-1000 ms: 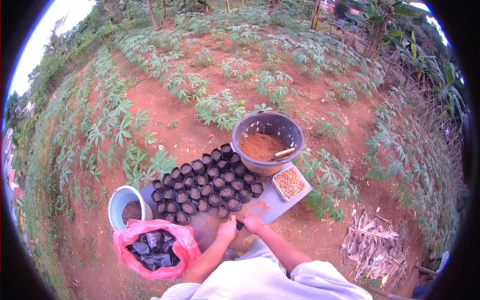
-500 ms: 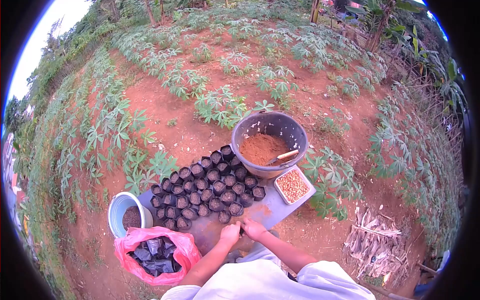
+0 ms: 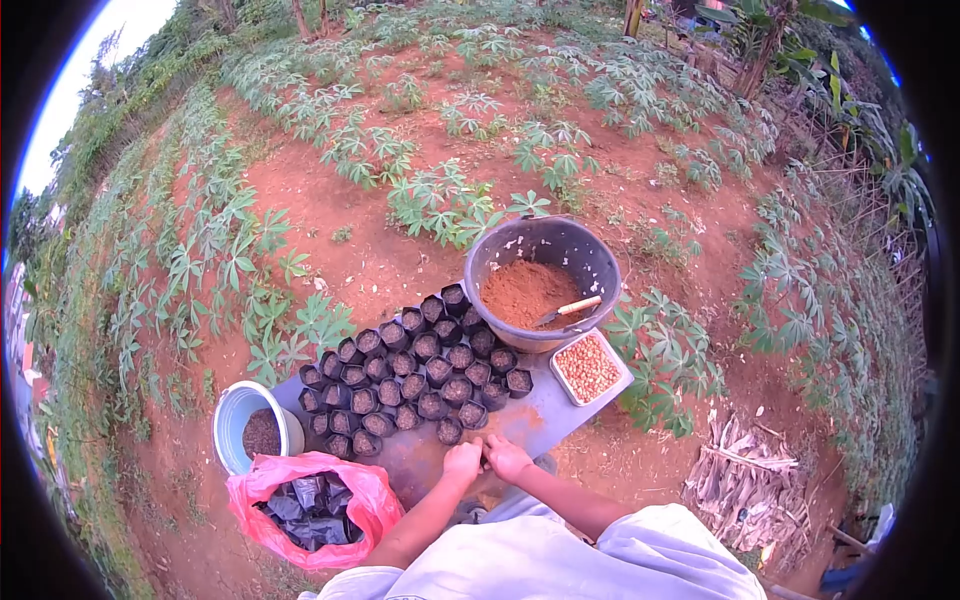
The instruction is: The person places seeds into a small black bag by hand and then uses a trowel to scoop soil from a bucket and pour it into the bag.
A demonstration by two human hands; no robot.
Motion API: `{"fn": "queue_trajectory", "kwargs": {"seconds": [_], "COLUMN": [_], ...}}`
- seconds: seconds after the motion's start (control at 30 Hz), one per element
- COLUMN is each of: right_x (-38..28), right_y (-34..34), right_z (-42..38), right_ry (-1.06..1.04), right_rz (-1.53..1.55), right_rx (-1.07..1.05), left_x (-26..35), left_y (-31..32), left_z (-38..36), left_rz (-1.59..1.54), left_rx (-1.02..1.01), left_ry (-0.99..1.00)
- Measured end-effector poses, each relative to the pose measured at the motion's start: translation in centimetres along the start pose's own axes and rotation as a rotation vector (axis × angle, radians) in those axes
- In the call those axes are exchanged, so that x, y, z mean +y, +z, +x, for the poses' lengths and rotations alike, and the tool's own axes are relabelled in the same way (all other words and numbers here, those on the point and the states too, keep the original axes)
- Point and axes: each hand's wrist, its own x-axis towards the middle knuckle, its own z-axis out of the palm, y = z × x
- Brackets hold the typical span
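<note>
My left hand [image 3: 463,461] and my right hand [image 3: 508,459] are close together over the near edge of the grey table [image 3: 425,455]. Both are closed, fingers pinched on a small black plastic bag [image 3: 486,463] that is mostly hidden between them. Just beyond my hands stand several black planting bags [image 3: 432,405] filled with dark soil, packed in rows. To the left, an open pink plastic bag [image 3: 375,492] holds folded black plastic bags [image 3: 310,510].
A large dark bucket [image 3: 600,265] holds reddish soil [image 3: 525,290] and a trowel [image 3: 577,307]. Beside it is a white tray of orange-yellow seeds [image 3: 586,368]. A pale blue bucket [image 3: 226,430] with dark soil stands left. Leafy plants [image 3: 440,205] grow beyond in red earth.
My hands have shifted very slightly and stay together at the table's near edge; less of the black plastic shows between them. The view has moved a little. The other things stand unchanged.
</note>
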Motion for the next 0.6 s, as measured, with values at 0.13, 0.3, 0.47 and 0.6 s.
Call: {"fn": "queue_trajectory", "kwargs": {"seconds": [0.13, 0.3, 0.47, 0.6], "right_x": [-0.3, 0.2, 0.1, 0.4], "right_y": [-1.3, -2.8, -3.2, -1.7], "right_z": [0.7, 1.4, 1.5, 2.0], "right_ry": [-0.003, -0.007, 0.014, 0.005], "right_rz": [-0.053, -0.019, -0.021, -0.004], "right_rx": [-0.074, -0.137, -0.159, -0.145], "left_x": [0.0, 0.2, 0.3, 0.8], "left_y": [0.1, 0.9, 0.3, -1.0], "left_z": [-0.7, -1.5, -1.3, -1.7], "left_rz": [-0.005, -0.078, -0.154, -0.165], "left_rx": [0.078, 0.146, 0.142, 0.107], "left_ry": [-0.023, -0.123, -0.167, -0.168]}}
